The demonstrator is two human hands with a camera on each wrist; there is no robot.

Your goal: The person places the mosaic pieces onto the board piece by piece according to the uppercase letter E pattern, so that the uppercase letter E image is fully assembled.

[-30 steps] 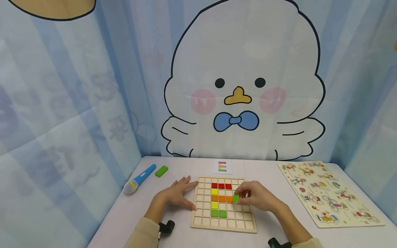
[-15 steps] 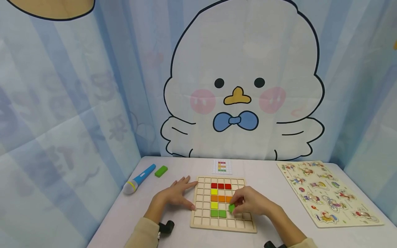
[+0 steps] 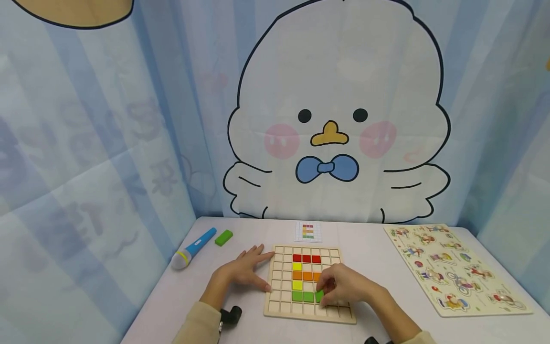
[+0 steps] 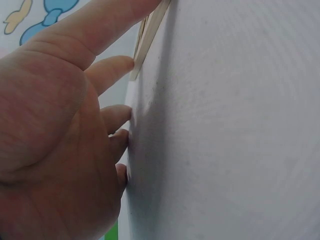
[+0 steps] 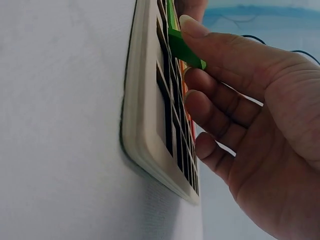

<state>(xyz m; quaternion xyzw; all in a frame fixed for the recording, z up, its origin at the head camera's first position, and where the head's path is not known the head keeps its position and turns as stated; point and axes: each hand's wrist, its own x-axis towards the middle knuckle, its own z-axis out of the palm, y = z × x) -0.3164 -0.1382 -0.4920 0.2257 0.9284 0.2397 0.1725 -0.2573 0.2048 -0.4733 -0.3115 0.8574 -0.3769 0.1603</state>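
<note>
A wooden grid board (image 3: 309,317) lies mid-table with red, yellow, orange and green tiles in its cells. My right hand (image 3: 345,285) pinches a green tile (image 3: 319,296) between thumb and fingers, at the right end of the green row (image 3: 302,296). The right wrist view shows this green tile (image 5: 186,50) tilted, one end down at the grid. My left hand (image 3: 244,270) has its fingers spread, with index finger and thumb touching the board's left edge. In the left wrist view, the other fingers (image 4: 117,117) reach down to the tabletop.
Behind the board lies a small pattern card (image 3: 308,231) with coloured rows. A green block (image 3: 224,237) and a blue toy microphone (image 3: 193,248) lie at the left. A wooden picture puzzle board (image 3: 455,272) covers the right side. Printed curtains (image 3: 335,200) enclose the table.
My right hand has moved down and left across the board with the green tile, from beside the orange row to the end of the green row. My left hand stays in place.
</note>
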